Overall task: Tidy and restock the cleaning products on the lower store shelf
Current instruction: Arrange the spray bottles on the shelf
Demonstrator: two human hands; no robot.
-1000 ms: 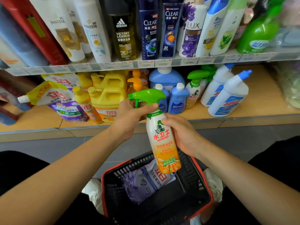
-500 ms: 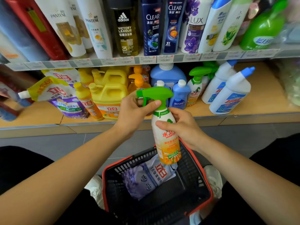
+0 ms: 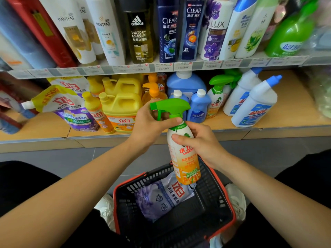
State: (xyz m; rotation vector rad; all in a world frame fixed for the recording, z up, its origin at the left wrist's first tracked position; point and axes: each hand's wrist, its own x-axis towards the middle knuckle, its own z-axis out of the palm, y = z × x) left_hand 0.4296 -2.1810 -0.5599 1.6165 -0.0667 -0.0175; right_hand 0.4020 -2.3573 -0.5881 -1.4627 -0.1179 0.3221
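Note:
I hold a white and orange spray bottle (image 3: pixel 184 158) with a green trigger head upright above the basket (image 3: pixel 227 208). My left hand (image 3: pixel 150 126) grips the green trigger head and neck. My right hand (image 3: pixel 200 142) wraps round the bottle's upper body. The bottle hangs in front of the lower shelf (image 3: pixel 286 119), just before two small blue bottles (image 3: pixel 198 106). A matching spray bottle (image 3: pixel 215 97) stands on that shelf to the right of them.
On the lower shelf stand yellow jugs (image 3: pixel 121 106), a purple refill pouch (image 3: pixel 71 111), a large blue bottle (image 3: pixel 186 83) and white toilet-cleaner bottles (image 3: pixel 254 104). The basket holds a lavender pouch (image 3: pixel 164 196). Shampoo bottles fill the upper shelf (image 3: pixel 161 67).
Both hands have lifted the spray bottle up out of the basket and toward the lower shelf. My right hand slid up to the bottle's upper body.

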